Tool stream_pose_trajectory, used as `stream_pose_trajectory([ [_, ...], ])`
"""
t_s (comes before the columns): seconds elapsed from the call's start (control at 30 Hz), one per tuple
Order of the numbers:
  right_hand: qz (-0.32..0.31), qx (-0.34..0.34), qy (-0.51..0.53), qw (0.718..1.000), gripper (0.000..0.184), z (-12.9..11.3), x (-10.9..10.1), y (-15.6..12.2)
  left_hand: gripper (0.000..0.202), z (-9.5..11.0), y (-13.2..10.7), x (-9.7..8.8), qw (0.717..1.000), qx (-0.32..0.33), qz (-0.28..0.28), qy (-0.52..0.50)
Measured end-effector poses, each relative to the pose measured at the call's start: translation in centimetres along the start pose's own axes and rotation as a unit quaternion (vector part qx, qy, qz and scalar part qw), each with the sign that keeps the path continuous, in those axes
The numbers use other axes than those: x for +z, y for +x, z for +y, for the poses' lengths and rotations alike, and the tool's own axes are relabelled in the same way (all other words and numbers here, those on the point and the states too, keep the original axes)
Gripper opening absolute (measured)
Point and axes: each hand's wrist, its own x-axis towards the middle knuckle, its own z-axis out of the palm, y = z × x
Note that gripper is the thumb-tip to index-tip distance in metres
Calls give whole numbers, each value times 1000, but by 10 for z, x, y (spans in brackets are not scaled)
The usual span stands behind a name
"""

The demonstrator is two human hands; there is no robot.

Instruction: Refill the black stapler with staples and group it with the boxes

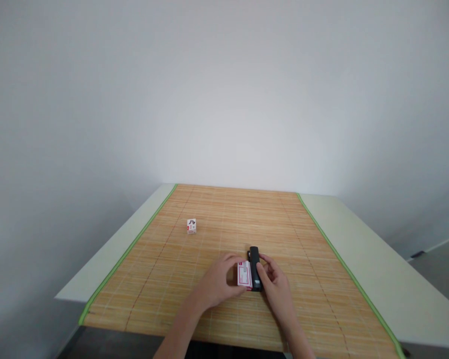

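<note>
Near the front of the bamboo mat, my left hand (220,280) curls around a small white box with pink edging (244,274), thumb at its near end and fingers at its far end. Right beside the box lies a black stapler (255,269), lengthwise away from me. My right hand (275,282) grips the stapler from its right side, the thumb along its top and the fingers at the far right. The box and the stapler sit side by side and seem to touch. Part of the stapler's right side is hidden by my fingers.
A small white box with red and black print (191,226) stands farther back on the left of the mat. The bamboo mat (239,209) with green edges covers the middle of a white table (362,249). A plain wall (224,99) rises behind the table.
</note>
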Motion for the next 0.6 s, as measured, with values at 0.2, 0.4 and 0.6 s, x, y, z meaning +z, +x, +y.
stream_pose_trajectory([
  [0.2, -10, 5, -15, 1000, 58, -2, -2, -1, 71, -14, 2, 7, 1000, -17, 4, -22],
  [0.4, -25, -3, -18, 1000, 56, 0, -3, 0, 73, -15, 5, 20, 999, 1, 5, -35],
  [0.6, -2, 6, 4, 1000, 59, 1, -2, 0, 90, -41, 3, -6, 995, -5, 100, 20],
])
